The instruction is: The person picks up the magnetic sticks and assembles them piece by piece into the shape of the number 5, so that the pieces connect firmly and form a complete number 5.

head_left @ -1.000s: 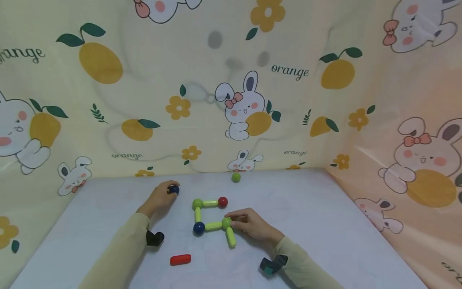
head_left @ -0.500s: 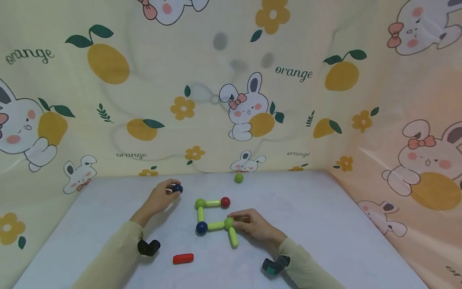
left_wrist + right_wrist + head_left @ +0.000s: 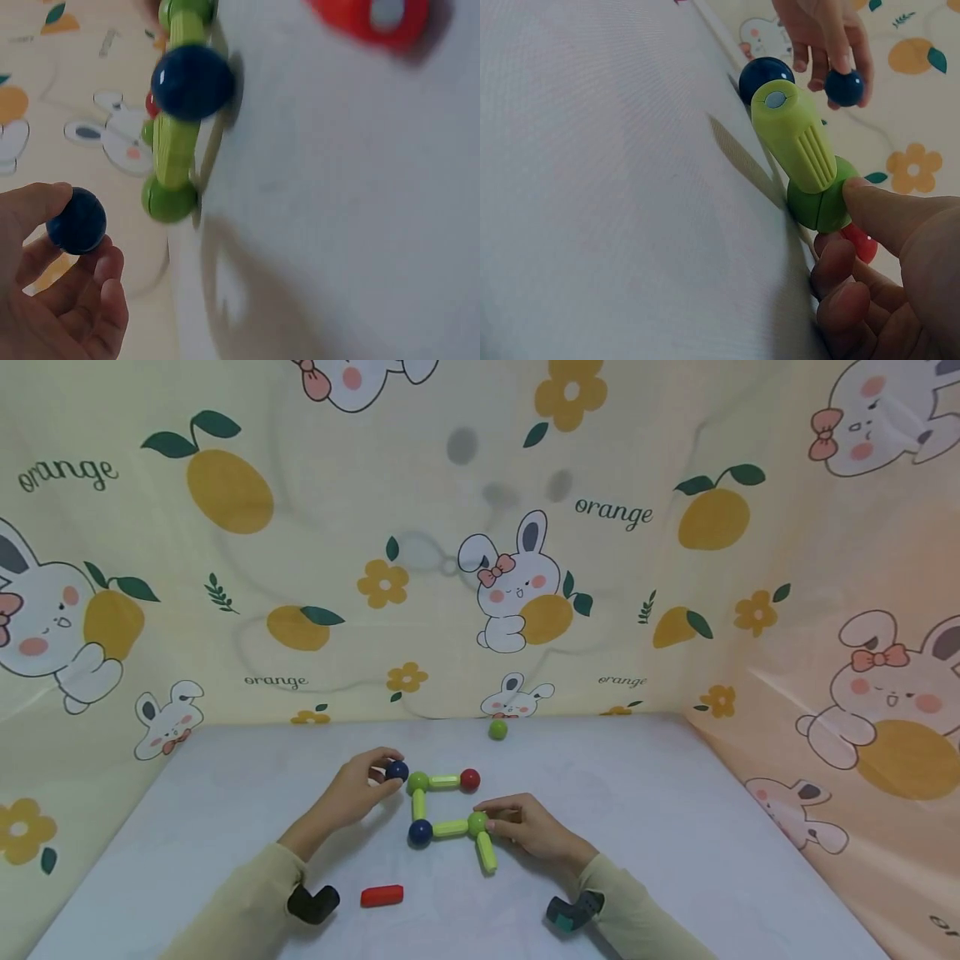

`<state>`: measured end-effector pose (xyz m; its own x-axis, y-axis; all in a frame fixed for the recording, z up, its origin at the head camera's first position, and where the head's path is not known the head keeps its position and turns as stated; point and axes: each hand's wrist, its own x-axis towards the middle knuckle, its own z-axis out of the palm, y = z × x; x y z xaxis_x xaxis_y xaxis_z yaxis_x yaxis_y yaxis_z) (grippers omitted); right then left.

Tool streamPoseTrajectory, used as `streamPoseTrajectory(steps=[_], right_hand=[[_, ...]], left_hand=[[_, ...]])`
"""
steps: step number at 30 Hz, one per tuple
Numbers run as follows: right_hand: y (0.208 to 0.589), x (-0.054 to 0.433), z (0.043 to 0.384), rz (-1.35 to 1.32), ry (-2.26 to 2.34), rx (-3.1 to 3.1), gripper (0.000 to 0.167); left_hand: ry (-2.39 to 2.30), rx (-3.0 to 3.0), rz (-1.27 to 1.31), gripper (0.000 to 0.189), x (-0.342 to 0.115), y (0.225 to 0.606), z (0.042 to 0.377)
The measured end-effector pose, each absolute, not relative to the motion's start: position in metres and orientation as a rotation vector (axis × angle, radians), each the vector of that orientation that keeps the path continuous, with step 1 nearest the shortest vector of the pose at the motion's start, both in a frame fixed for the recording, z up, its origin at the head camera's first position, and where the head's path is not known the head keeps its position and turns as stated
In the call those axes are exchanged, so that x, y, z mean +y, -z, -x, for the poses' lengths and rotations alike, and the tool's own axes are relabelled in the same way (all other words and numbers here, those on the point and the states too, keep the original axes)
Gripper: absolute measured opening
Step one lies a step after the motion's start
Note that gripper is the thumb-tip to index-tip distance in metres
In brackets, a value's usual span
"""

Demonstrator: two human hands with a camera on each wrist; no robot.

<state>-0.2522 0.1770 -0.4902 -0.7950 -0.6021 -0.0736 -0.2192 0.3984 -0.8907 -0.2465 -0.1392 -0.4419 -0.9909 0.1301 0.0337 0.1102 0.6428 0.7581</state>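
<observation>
My left hand (image 3: 358, 789) pinches a dark blue ball (image 3: 77, 222) between thumb and fingers, just left of the green ball (image 3: 418, 783) at the back corner of a rod-and-ball figure. In the left wrist view that ball is held above the table. My right hand (image 3: 528, 828) pinches the figure's front right green ball (image 3: 821, 196). From it a lime rod (image 3: 487, 852) points toward the front, and another lime rod (image 3: 451, 828) runs left to a second dark blue ball (image 3: 421, 832). A red ball (image 3: 470, 779) ends the back lime rod (image 3: 445, 782).
A loose red rod (image 3: 382, 896) lies on the white table (image 3: 645, 810) in front of the figure. One loose green ball (image 3: 498, 729) sits at the table's back edge, by the patterned curtain (image 3: 435, 635).
My left hand has carried the dark blue ball right and slightly nearer, up to the figure's back left corner. The right hand keeps its pinch on the green ball. The head view has shifted slightly.
</observation>
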Motion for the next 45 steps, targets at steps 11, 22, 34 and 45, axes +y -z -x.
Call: streamPoseTrajectory(steps=[11,22,34,45], right_hand=[[0.491,0.176,0.252,0.711,1.365,2.271,0.035],[0.493,0.177,0.255,0.766,1.373,2.269,0.037],[0.49,0.176,0.253,0.769,1.358,2.281,0.036],[0.487,0.175,0.25,0.75,1.355,2.283,0.036]], left_hand=[[-1.375,2.767,-0.276,0.036,-0.113,0.44,0.224],[-1.385,2.683,-0.492,0.038,-0.095,0.443,0.2],[-1.221,2.627,-0.691,0.036,-0.07,0.453,0.177],[-1.243,2.59,-0.666,0.035,-0.048,0.458,0.168]])
